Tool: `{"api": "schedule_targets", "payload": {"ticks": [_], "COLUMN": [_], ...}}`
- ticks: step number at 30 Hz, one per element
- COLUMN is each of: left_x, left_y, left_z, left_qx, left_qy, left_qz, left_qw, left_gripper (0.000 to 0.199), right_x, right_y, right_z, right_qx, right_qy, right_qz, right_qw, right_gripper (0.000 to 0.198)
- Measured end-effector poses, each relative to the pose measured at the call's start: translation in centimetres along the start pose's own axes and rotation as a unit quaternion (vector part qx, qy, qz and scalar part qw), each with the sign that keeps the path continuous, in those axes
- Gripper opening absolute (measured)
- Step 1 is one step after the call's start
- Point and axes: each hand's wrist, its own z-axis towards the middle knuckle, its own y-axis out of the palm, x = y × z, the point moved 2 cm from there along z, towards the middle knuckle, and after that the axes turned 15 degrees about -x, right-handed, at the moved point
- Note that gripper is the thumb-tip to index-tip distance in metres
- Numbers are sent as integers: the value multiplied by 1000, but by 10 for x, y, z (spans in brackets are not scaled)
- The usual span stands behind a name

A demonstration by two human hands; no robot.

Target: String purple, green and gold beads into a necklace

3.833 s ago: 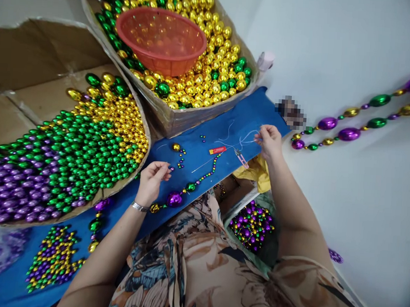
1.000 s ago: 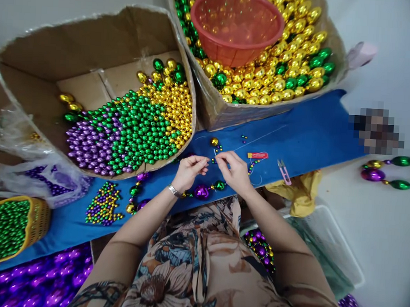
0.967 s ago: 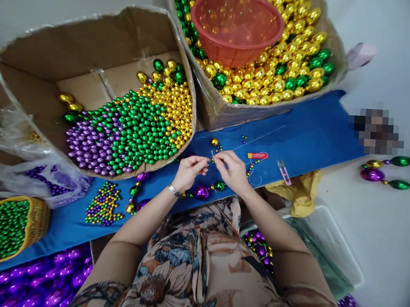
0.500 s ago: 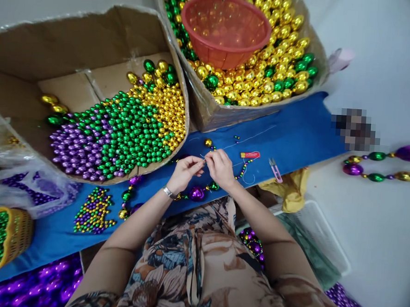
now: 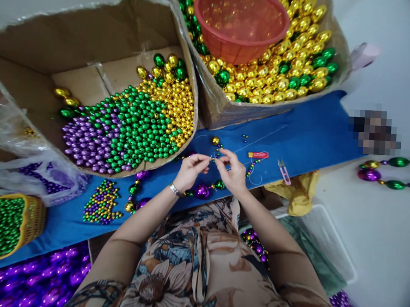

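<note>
Left hand point(image 5: 190, 172) and right hand point(image 5: 233, 174) are pinching one fine, probably thread-like piece point(image 5: 212, 158) over the blue tabletop point(image 5: 314, 127).
One yellow basket point(image 5: 34, 219) is sitting leftmost; one beaded strand point(image 5: 201, 191), glossy purple, green and gold, is lying between the wrists; one red-yellow packet point(image 5: 259, 155) and one pair of pink snips point(image 5: 285, 173) are resting rightward.

The person wears a loose beige garment point(image 5: 239, 267) printed with rust-brown, teal-blue and near-black shapes, plus a large pale flower point(image 5: 151, 290) with a dark centre. A narrow strip point(image 5: 200, 269) runs down its front; the sleeves point(image 5: 303, 298) are short. A silver-toned linked band point(image 5: 176, 189) circles the left wrist
</note>
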Motion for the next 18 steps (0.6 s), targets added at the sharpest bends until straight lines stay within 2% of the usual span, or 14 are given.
{"api": "schedule_targets", "payload": {"ticks": [4, 10, 18], "left_x": [-2, -3, 0], "left_y": [-1, -3, 0], "left_z": [1, 2, 1], "left_qx": [9, 18, 12], "left_qy": [-10, -23, -24], "left_qz": [-10, -34, -20], "left_qw": [1000, 999, 999], "left_gripper": [38, 41, 40], "right_x": [0, 1, 1], "right_y": [1, 2, 4], "right_z": [1, -1, -2], "right_qx": [-14, -29, -45], "right_qy": [-44, -74, -62], "right_qz": [-20, -14, -18], "right_qw": [999, 997, 997], "right_gripper": [30, 29, 29]}}
